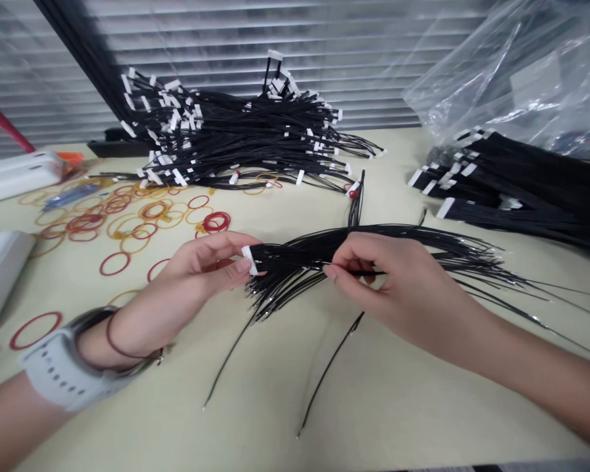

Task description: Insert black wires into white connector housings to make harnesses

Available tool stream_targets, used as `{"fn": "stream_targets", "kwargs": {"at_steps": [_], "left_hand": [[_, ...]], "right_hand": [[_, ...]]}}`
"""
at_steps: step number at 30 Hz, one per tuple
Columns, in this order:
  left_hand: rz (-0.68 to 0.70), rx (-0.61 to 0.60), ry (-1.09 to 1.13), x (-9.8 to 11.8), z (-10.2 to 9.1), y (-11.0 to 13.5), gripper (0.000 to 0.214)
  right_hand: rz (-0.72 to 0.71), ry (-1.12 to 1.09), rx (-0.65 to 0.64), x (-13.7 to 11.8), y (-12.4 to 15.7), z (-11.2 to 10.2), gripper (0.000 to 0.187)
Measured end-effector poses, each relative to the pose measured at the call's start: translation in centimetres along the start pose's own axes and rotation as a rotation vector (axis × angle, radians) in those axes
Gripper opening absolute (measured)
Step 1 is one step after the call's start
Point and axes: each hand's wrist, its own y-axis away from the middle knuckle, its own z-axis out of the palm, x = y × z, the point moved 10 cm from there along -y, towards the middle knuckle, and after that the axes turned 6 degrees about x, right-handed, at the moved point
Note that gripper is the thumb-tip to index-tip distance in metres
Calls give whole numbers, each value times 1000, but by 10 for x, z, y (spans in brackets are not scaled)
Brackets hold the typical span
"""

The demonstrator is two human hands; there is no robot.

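Between thumb and fingers, my left hand (209, 269) pinches a small white connector housing (250, 260). My right hand (388, 272) is closed in a pinch on a thin black wire (366, 273), whose metal-tipped end points left toward the housing, apart from it. Under and behind both hands lies a loose bundle of black wires (299, 252) with small metal terminals at the ends. Two single wires stick out toward the front of the table, one a curved black wire (327, 377). Whether other wires sit in the housing is hard to make out.
A large heap of black cables with white connectors (240, 131) stands at the back. Red and yellow rubber bands (128, 216) are scattered at left. More cable bundles (521, 190) lie at right beside a clear plastic bag (511, 78). A white box (2, 269) is at the left edge.
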Motion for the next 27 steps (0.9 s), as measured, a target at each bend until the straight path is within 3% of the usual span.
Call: {"fn": "stream_targets", "kwargs": {"at_steps": [17, 23, 27], "left_hand": [[109, 13, -168, 7, -1, -1, 17], [177, 12, -317, 20, 5, 5, 14], [192, -19, -263, 24, 11, 8, 16]], "right_hand": [[-89, -34, -178, -7, 5, 19, 16], [-44, 10, -54, -4, 0, 4, 14], [-55, 32, -89, -5, 1, 8, 14]]}}
